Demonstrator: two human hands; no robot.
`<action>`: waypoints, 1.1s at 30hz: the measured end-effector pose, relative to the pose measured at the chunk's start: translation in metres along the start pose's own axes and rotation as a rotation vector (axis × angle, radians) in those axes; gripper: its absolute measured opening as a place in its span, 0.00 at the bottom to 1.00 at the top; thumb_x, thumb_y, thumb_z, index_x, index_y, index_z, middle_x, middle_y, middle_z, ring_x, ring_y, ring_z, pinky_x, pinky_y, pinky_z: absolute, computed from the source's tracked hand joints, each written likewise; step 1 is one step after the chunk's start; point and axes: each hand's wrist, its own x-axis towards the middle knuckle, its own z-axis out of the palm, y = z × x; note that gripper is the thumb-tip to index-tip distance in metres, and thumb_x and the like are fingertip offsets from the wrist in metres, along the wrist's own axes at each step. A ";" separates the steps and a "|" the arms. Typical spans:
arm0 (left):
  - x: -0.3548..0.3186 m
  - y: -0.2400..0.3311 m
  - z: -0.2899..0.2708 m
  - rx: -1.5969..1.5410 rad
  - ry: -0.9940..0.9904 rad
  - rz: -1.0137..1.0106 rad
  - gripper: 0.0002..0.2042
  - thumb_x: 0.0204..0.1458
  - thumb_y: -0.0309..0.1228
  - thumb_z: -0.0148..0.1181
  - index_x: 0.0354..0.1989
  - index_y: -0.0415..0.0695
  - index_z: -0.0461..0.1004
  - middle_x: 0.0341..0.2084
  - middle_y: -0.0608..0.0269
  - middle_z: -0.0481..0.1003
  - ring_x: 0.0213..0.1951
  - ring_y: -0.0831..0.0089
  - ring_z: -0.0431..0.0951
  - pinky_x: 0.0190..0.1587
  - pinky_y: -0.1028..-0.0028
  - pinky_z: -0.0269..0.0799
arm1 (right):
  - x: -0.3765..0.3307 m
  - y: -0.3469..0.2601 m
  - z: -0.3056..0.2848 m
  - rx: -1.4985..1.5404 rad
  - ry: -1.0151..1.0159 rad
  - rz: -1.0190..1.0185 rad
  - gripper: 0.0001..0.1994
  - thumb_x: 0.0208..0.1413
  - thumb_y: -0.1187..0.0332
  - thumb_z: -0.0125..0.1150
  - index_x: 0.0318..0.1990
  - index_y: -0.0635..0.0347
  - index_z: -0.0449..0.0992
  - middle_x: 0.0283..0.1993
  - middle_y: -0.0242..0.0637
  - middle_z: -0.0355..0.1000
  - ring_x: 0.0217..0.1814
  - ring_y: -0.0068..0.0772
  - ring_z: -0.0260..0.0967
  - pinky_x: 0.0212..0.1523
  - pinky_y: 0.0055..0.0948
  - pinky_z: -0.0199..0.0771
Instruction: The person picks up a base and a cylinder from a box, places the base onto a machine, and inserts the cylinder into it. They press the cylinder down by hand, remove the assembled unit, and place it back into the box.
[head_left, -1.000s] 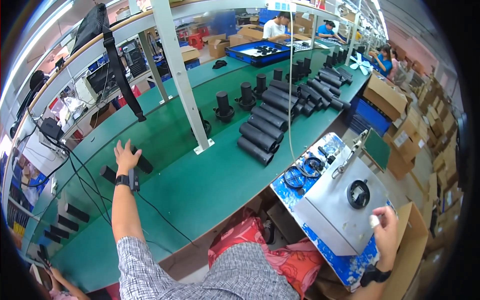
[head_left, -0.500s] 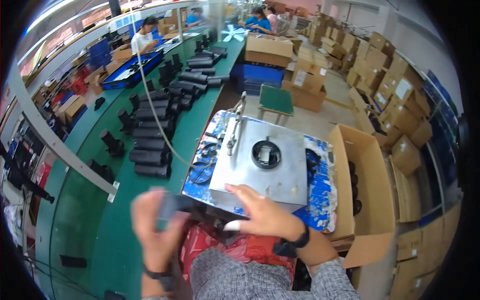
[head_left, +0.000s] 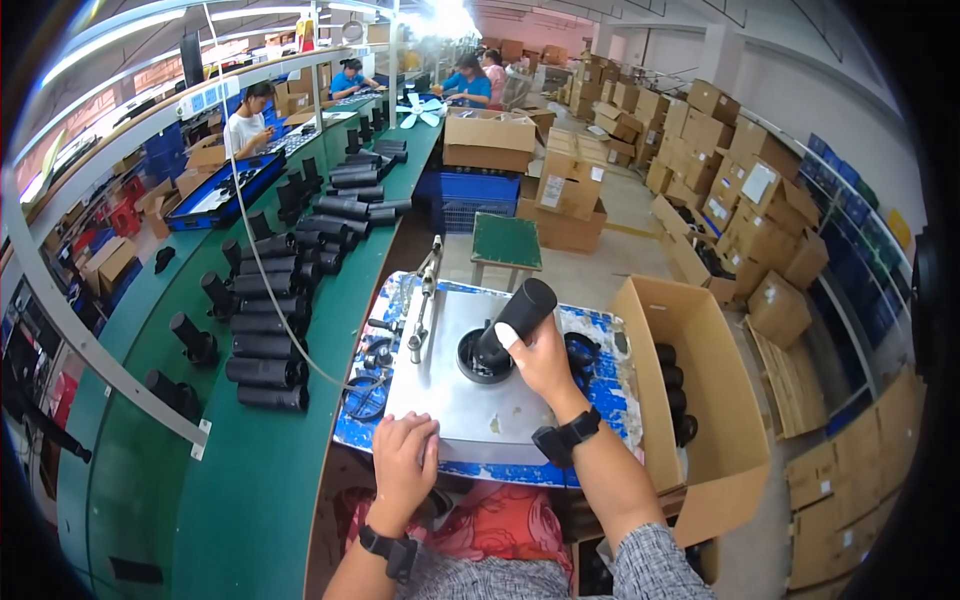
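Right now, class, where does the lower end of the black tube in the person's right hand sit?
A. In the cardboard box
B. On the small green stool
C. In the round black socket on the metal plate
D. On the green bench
C: the right hand grips the black tube, tilted, its lower end in the round socket on the metal plate.
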 end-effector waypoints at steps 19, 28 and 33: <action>0.073 -0.047 -0.030 -0.027 0.065 -0.016 0.08 0.59 0.23 0.63 0.46 0.39 0.80 0.40 0.52 0.79 0.47 0.53 0.78 0.52 0.62 0.74 | 0.016 -0.015 -0.020 -0.398 -0.449 0.126 0.31 0.45 0.56 0.80 0.53 0.64 0.75 0.53 0.49 0.80 0.54 0.52 0.81 0.58 0.45 0.79; 0.147 -0.173 0.023 0.057 -0.239 -0.059 0.14 0.68 0.32 0.56 0.55 0.35 0.79 0.53 0.45 0.79 0.57 0.45 0.76 0.63 0.57 0.70 | 0.010 -0.019 0.000 -0.435 -0.317 0.153 0.38 0.48 0.56 0.82 0.63 0.62 0.72 0.55 0.50 0.81 0.58 0.51 0.80 0.61 0.43 0.78; 0.159 -0.183 0.031 -0.037 -0.468 -0.290 0.17 0.71 0.35 0.53 0.56 0.34 0.79 0.57 0.43 0.78 0.61 0.46 0.76 0.66 0.59 0.70 | 0.016 -0.007 -0.012 -0.300 -0.413 0.087 0.35 0.49 0.62 0.81 0.64 0.62 0.72 0.56 0.50 0.81 0.60 0.50 0.80 0.63 0.43 0.78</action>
